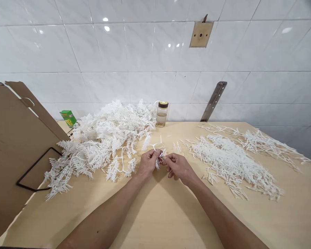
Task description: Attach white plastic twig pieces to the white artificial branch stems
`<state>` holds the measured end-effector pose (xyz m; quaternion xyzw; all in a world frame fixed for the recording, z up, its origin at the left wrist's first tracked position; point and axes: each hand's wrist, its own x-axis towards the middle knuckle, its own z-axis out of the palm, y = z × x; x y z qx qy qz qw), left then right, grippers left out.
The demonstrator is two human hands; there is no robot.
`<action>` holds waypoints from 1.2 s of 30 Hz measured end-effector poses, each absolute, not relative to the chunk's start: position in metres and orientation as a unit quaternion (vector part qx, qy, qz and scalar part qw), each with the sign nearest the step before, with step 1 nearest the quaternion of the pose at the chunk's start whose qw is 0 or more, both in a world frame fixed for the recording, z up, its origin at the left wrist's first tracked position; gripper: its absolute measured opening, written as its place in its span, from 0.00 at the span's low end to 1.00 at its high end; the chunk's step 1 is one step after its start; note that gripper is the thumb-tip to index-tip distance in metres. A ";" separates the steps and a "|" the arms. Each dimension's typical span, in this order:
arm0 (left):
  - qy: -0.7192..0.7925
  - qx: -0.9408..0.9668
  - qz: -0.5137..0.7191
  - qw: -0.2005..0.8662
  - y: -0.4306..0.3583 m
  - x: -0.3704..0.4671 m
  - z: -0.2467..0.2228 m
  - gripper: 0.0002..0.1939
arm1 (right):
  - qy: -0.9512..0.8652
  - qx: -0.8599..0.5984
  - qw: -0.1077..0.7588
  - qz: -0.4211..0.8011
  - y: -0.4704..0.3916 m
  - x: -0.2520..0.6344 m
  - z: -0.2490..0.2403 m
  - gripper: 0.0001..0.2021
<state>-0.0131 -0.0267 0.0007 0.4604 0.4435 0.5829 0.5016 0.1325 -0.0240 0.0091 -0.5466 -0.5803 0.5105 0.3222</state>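
Note:
Near the middle of the table, my left hand is closed on a white plastic sprig with fine needle-like leaves and a thin curved stem. My right hand meets it from the other side, thumb and fingertips pinched on the same sprig. Part of the sprig is hidden behind my fingers. To the left lies a big tangled heap of white sprigs, some reaching close to my left hand. On the right side, a flatter pile of trimmed white sprigs is spread out. Small loose white pieces lie just beyond my right hand.
A lidded jar stands at the back by the tiled wall. A green box sits behind the heap. Bare white stems lie far right. On the left are a cardboard box and a black metal frame.

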 end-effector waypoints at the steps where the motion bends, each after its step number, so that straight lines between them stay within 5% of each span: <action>1: 0.446 0.463 0.582 0.497 -0.027 -0.013 0.001 0.21 | -0.576 -0.541 0.325 0.519 -0.022 0.135 0.008 0.20; 11: 0.449 0.424 0.592 0.518 -0.028 -0.012 0.004 0.22 | -0.511 -0.497 0.303 0.632 -0.023 0.135 0.012 0.18; 28: 0.458 0.452 0.524 0.558 -0.033 -0.015 0.012 0.25 | -0.696 -0.543 0.320 0.345 -0.025 0.135 0.007 0.04; 36: 0.510 0.489 0.529 0.470 -0.034 -0.013 0.013 0.18 | -0.701 -0.546 0.324 0.326 -0.022 0.138 0.001 0.04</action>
